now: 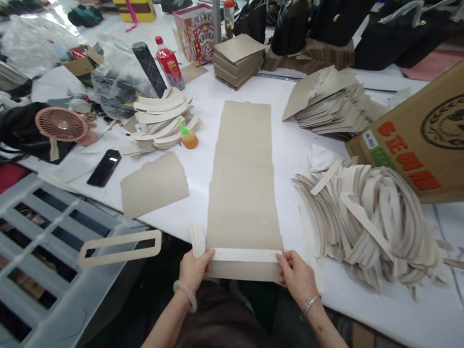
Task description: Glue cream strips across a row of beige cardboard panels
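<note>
Two hands pinch a white strip (245, 256) by its ends, across the near end of a long card (242, 169).
The left hand (194, 268) has one end between thumb and fingers, the right hand (298, 274) the other, both closed, with the strip straight between them. A curled strip (197, 241) is just beside the left hand; whether it is gripped, I cannot tell. Beyond both grips the card runs over the table (198, 192); to their right sits a heap of strips (374, 224).
</note>
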Tool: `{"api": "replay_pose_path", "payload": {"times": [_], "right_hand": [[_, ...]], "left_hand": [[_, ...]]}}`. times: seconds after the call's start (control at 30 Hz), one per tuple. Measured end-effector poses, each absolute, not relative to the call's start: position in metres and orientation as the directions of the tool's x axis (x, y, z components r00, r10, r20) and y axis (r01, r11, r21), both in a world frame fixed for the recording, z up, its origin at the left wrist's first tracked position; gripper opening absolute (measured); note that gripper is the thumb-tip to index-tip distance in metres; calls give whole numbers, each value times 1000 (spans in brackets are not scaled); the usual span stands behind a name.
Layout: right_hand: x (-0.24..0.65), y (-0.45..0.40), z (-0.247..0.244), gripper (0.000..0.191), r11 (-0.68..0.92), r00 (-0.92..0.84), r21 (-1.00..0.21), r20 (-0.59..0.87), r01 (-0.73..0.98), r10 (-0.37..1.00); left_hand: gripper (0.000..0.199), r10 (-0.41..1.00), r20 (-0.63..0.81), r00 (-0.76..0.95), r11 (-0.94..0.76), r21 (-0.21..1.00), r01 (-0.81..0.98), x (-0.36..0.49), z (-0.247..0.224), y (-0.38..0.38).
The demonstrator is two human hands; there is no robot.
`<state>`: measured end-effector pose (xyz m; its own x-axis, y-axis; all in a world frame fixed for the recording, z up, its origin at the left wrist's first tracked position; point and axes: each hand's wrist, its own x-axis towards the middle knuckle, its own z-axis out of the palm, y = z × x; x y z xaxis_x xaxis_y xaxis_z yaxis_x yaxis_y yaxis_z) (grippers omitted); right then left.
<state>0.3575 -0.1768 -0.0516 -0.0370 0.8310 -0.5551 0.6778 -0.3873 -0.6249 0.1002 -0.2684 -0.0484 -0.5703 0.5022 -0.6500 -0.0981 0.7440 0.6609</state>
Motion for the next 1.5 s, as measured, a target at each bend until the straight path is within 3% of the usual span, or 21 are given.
{"api": "replay_pose_path", "payload": {"times": [0.5, 1.17, 1.33, 1.5], "right_hand": [[357, -176, -51, 30, -388, -50, -608, -577, 692, 815], [356, -178, -53, 29, -340, -30, -600, -520, 725, 854], [350, -179, -44, 27, -288, -29, -614, -453, 735, 891], [350, -177, -44, 22, -212, -10, -543, -376, 813, 926]], "left_hand": [[25, 552, -613, -566, 733, 679, -21, 98, -58, -274], [27, 590, -565, -576, 750, 648, 132, 102, -36, -267], [31, 623, -540, -566, 744, 632, 217, 104, -29, -267], [33, 631, -553, -544, 761, 576, 298, 104, -29, -266]]}}
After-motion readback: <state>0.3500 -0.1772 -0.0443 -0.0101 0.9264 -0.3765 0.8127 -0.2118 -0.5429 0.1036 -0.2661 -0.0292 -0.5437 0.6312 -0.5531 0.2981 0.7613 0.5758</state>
